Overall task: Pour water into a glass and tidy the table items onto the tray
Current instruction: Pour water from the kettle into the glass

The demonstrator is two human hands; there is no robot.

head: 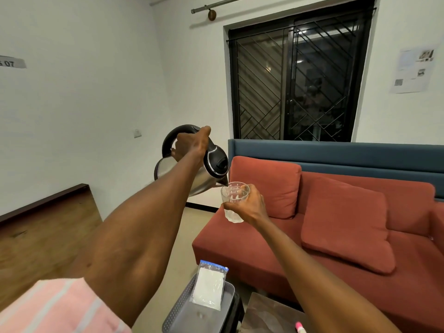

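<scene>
A: A white-walled room, with a dark barred window [300, 80] at the back; below it stands a red sofa [336, 236] with a blue backrest and two loose red cushions; a wooden board [45, 231] leans along the left wall.

B: And the person's hands?

A: Both are raised in front of the sofa; the left hand [189, 145] is wrapped round the black handle of a steel kettle [204, 174], fingers curled tight on it; the kettle is tipped to the right, its spout just over the rim of the glass [234, 200].

B: Who holds the glass?

A: The right hand [252, 207] grips it from the right side, thumb and fingers closed round its wall; the glass stands about upright in the air, clear and patterned; whether water is falling into it cannot be told from this view.

B: Where is the tray?

A: Low in the picture, between the two forearms; a grey tray [182, 306] with slotted sides sits on a dark stand; a clear plastic bag [210, 286] with a blue top strip and white contents leans against the tray's far wall.

B: Anything else near it?

A: To the tray's right is a dark table [266, 316]; a small pink and white object [300, 327] lies on it at the bottom edge, too cut off to name; a pink striped sleeve [55, 306] fills the lower left corner.
</scene>
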